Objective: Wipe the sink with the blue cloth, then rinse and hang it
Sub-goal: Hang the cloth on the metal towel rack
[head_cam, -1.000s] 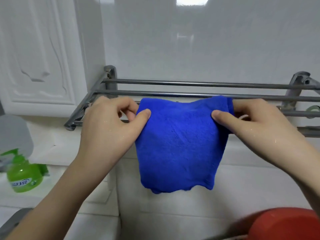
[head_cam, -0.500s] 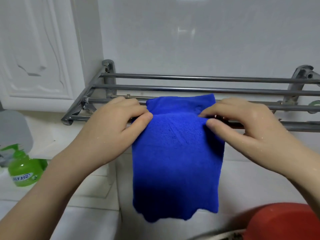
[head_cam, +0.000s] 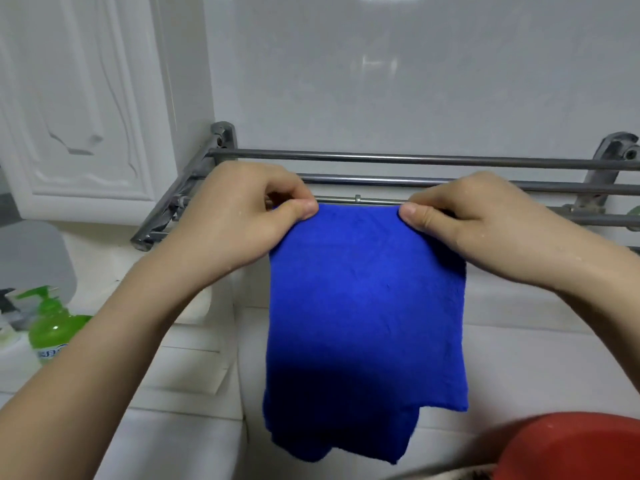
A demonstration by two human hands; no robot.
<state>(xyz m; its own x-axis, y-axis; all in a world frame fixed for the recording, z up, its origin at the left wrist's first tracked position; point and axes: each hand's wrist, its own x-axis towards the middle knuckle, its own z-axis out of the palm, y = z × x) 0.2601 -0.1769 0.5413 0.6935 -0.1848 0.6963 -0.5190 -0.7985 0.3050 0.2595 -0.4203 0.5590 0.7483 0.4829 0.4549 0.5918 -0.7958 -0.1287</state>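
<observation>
The blue cloth (head_cam: 367,323) hangs down in front of the white tiled wall, its top edge level with the front bars of the metal rack (head_cam: 398,160). My left hand (head_cam: 242,220) pinches the cloth's top left corner between thumb and fingers. My right hand (head_cam: 464,223) pinches the top right corner the same way. Both hands are wet. The cloth's lower edge hangs uneven, just above the bottom of the view. The sink is not in view.
A green pump bottle (head_cam: 52,327) stands on the ledge at the left, beside a grey rounded object (head_cam: 31,258). A red basin (head_cam: 571,448) fills the bottom right corner. A white panelled door (head_cam: 76,109) is at the upper left.
The cloth has gone from held up in front of the rack to draped lower, hanging longer. Both hands shifted to pinch its top corners at the front bars.
</observation>
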